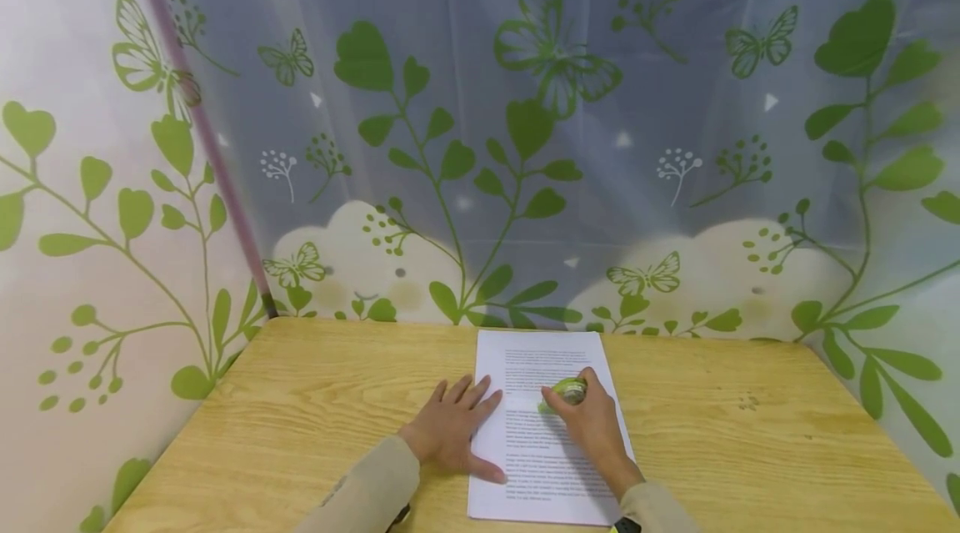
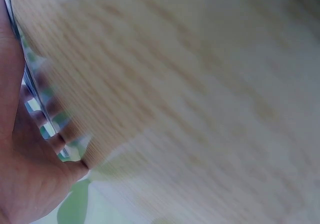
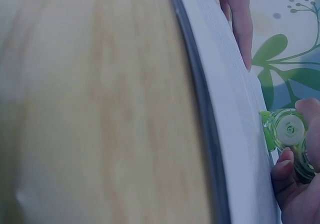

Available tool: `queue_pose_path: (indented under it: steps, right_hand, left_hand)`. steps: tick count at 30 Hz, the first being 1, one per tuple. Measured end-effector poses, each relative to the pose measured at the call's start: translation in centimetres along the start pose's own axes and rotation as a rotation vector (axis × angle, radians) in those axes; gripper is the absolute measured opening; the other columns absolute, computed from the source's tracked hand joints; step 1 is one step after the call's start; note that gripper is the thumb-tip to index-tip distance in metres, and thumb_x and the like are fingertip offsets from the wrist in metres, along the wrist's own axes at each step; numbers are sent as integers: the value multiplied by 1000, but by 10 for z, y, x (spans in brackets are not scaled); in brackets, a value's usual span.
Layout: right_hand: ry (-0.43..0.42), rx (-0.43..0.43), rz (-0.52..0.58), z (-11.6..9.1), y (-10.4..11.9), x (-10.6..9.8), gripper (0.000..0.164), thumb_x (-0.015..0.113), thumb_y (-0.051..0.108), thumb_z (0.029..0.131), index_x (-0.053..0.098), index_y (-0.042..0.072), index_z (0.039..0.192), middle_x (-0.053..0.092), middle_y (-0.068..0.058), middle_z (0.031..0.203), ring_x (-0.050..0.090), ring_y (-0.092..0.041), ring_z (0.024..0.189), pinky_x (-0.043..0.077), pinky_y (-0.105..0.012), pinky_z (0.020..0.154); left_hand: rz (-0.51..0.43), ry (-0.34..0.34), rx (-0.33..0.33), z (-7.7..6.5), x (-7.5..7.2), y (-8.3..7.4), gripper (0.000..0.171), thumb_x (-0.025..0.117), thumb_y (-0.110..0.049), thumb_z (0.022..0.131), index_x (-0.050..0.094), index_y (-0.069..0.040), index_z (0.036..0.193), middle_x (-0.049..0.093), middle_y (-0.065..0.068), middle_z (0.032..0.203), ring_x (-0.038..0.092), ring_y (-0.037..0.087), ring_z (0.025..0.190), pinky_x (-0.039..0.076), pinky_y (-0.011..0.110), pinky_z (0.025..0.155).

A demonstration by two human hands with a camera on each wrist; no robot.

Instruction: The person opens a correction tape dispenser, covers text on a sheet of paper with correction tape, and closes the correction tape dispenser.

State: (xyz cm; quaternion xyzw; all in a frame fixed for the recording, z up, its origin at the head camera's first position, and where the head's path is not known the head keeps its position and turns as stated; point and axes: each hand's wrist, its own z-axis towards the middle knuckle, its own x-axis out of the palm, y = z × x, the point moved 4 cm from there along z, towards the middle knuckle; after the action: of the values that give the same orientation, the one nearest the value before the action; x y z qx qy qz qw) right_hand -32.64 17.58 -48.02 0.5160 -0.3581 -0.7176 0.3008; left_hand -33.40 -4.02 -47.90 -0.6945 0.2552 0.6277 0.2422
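A stack of white printed paper [image 1: 540, 508] lies on the wooden table, its lines of text facing up. My left hand [image 1: 453, 433] rests with fingers spread over the sheet's left edge, the thumb lower down on the page. In my right hand [image 1: 596, 429] a green see-through correction tape [image 1: 568, 390] is gripped between thumb and fingers, over the upper middle of the text. The right wrist view shows the correction tape's round white reel [image 3: 290, 129] and its green tip end close at the page. My palm hides part of its body.
The light wooden table [image 1: 337, 399] extends to both sides of the paper. Behind it hangs a blue and white curtain [image 1: 465, 99] printed with green leaves and butterflies, which continues along the left and right sides. A black and yellow band [image 1: 626, 525] shows at my right wrist.
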Motion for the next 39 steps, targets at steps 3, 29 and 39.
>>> queue_pose_path:
  steps: [3, 29, 39]
  right_hand:
    - [-2, -4, -4, 1, -1, -1, 44, 77, 32, 81, 42, 7, 88, 57, -4, 76, 51, -15, 63, 44, -27, 54]
    - [49, 53, -26, 6, -9, -13, 44, 76, 32, 82, 42, 6, 89, 53, -6, 79, 50, -17, 67, 43, -29, 58]
    - [81, 76, -28, 7, -13, -18, 46, 76, 36, 82, 41, 6, 89, 55, -5, 80, 50, -16, 68, 43, -29, 60]
  left_hand:
    - [-1, -5, 3, 1, 2, 1, 113, 40, -90, 68, 21, -20, 154, 15, 9, 158, 15, 35, 142, 17, 59, 108]
    - [-4, -13, 3, -2, -4, -1, 112, 48, -87, 68, 23, -19, 153, 17, 9, 157, 18, 35, 141, 20, 58, 108]
    - [-8, 4, -8, -1, -5, -2, 112, 47, -88, 68, 22, -20, 153, 15, 8, 158, 17, 35, 141, 20, 58, 108]
